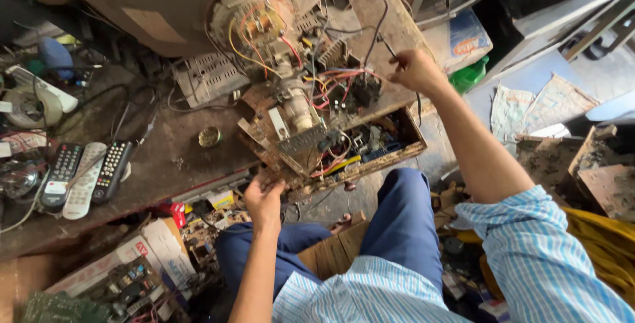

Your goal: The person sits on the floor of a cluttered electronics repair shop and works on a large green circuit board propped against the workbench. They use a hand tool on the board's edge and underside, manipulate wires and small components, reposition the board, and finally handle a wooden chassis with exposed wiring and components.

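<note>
Two hands at an opened television chassis on a cluttered bench

The left hand (pixel 262 194), lower centre, grips the near edge of the circuit board (pixel 331 141); the right hand (pixel 413 70), upper right of centre, pinches a thin black wire (pixel 378 15) running up to the picture tube (pixel 264 19). Three remote controls (pixel 83 174) lie at the left on the workbench (pixel 172 158), with a small round tin (pixel 209 137) between them and the board.

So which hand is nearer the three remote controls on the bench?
Left. The left hand grips the circuit board's near edge, right of the remote controls; the right hand is beyond the board.
</note>
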